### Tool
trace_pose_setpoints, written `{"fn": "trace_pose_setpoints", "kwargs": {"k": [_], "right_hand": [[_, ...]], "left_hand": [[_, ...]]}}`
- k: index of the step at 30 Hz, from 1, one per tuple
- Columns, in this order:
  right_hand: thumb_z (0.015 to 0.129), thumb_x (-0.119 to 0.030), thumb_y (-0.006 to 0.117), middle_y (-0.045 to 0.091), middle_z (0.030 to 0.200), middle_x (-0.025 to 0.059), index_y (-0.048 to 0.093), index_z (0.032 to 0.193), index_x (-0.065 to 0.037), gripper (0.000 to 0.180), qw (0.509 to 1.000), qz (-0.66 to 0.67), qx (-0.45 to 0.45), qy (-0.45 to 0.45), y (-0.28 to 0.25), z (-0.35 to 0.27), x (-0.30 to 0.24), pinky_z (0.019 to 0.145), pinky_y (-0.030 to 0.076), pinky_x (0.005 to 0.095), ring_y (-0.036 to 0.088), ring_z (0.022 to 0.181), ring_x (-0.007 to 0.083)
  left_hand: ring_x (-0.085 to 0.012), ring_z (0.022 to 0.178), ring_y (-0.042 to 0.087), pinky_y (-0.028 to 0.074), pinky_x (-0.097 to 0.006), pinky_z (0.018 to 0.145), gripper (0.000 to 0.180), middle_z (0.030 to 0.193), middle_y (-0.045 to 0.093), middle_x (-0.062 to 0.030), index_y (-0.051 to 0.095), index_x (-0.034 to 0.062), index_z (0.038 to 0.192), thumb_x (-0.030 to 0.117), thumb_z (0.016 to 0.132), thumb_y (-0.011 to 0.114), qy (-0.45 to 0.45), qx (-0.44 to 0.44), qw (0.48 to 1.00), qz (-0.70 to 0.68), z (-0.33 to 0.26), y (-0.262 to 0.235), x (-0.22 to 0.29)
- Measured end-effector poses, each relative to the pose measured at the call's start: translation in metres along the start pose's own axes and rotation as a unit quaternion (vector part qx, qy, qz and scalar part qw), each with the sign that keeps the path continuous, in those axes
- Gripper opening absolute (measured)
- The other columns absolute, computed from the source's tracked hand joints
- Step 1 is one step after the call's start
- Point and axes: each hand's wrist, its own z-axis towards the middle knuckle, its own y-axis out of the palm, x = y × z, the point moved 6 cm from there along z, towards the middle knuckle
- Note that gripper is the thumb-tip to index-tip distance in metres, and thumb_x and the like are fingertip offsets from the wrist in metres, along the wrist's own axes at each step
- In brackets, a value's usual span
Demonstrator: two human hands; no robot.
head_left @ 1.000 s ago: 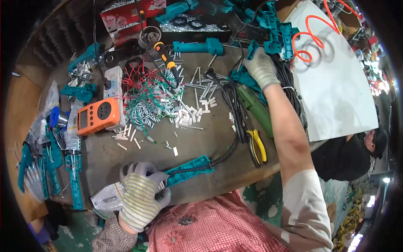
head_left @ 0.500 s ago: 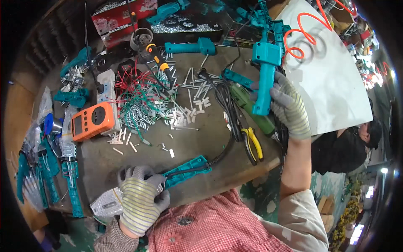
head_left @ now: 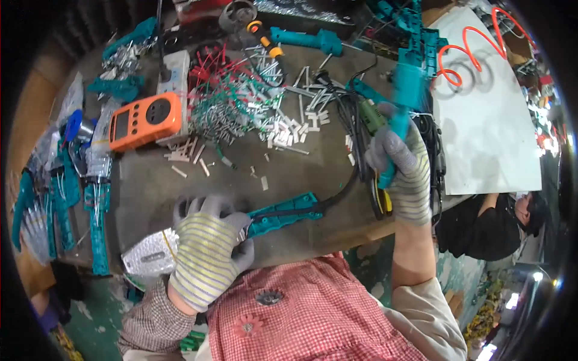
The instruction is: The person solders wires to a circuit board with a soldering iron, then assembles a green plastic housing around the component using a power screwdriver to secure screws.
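My left hand (head_left: 205, 256), in a striped grey glove, is closed round a tool whose end is covered in bubble wrap (head_left: 149, 254). From its other side a teal handle shell (head_left: 283, 215) extends along the table's front edge, a black cord lying in it. On the right, my gloved right hand (head_left: 404, 165) grips a teal plastic housing shell (head_left: 409, 87) by its narrow handle and holds it above the table. The shell is slightly blurred. Behind that hand are a green electric screwdriver (head_left: 372, 117), partly hidden, and yellow-handled pliers (head_left: 383, 198).
An orange multimeter (head_left: 146, 121) leans on a white power strip (head_left: 175, 75). Mid-table lie a heap of screws and small wired parts (head_left: 241, 111). Several teal tool bodies (head_left: 97, 222) lie at left. An orange coiled hose (head_left: 466, 51) crosses a white board (head_left: 487, 132). A person (head_left: 481, 225) is beyond.
My right hand has brought the teal housing shell nearer and turned it, now over the pliers and screwdriver. My left hand keeps its hold. The whole view has shifted slightly.
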Motion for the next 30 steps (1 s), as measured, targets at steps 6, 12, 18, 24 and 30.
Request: {"fn": "trace_pose_setpoints", "kwargs": {"k": [6, 12, 18, 24, 30], "right_hand": [[0.105, -0.049, 0.07, 0.061, 0.109, 0.0055, 0.038, 0.165, -0.001, 0.083, 0.996, 0.029, -0.037, -0.077, 0.046, -0.036, 0.049, 0.093, 0.049, 0.0415, 0.059, 0.099, 0.0202], [0.099, -0.048, 0.076, 0.064, 0.113, 0.0084, 0.053, 0.15, 0.0, 0.075, 0.966, -0.17, -0.098, -0.167, 0.07, -0.055, 0.05, 0.085, 0.051, 0.0389, 0.062, 0.099, 0.0215], [0.082, -0.035, 0.072, 0.069, 0.111, 0.0185, 0.068, 0.124, -0.004, 0.052, 0.793, -0.451, -0.173, -0.372, 0.129, -0.067, 0.064, 0.083, 0.052, 0.0541, 0.067, 0.097, 0.0407], [0.07, -0.027, 0.071, 0.067, 0.112, 0.0164, 0.068, 0.123, -0.005, 0.058, 0.733, -0.556, -0.179, -0.347, 0.147, -0.065, 0.069, 0.084, 0.052, 0.0529, 0.066, 0.1, 0.0387], [0.069, -0.025, 0.074, 0.067, 0.11, 0.014, 0.065, 0.119, -0.006, 0.055, 0.691, -0.621, -0.19, -0.317, 0.157, -0.065, 0.074, 0.083, 0.051, 0.0523, 0.064, 0.097, 0.0352]], "left_hand": [[-0.0381, 0.11, 0.061, 0.041, -0.063, 0.106, 0.03, 0.112, 0.063, -0.0114, 0.075, 0.0177, 0.101, 0.024, 0.073, 0.081, -0.005, -0.017, 1.0, 0.009, -0.002, 0.005, -0.007], [-0.0437, 0.121, 0.059, 0.035, -0.069, 0.116, 0.035, 0.125, 0.064, -0.0163, 0.077, 0.0204, 0.109, 0.035, 0.077, 0.078, -0.028, -0.015, 0.999, 0.031, -0.014, 0.012, -0.013], [-0.0407, 0.124, 0.061, 0.041, -0.059, 0.115, 0.045, 0.129, 0.067, -0.0143, 0.076, 0.014, 0.124, 0.03, 0.083, 0.075, 0.001, -0.069, 0.998, -0.004, -0.01, 0.009, -0.015], [-0.0397, 0.117, 0.071, 0.054, -0.047, 0.108, 0.059, 0.125, 0.072, -0.0216, 0.052, 0.0019, 0.157, 0.013, 0.099, 0.061, -0.04, -0.134, 0.922, -0.362, -0.004, -0.031, -0.063], [-0.0418, 0.13, 0.059, 0.048, -0.052, 0.111, 0.087, 0.139, 0.059, -0.022, 0.047, 0.003, 0.159, 0.024, 0.083, 0.083, 0.028, -0.072, 0.997, -0.021, -0.02, -0.027, -0.007]]}}
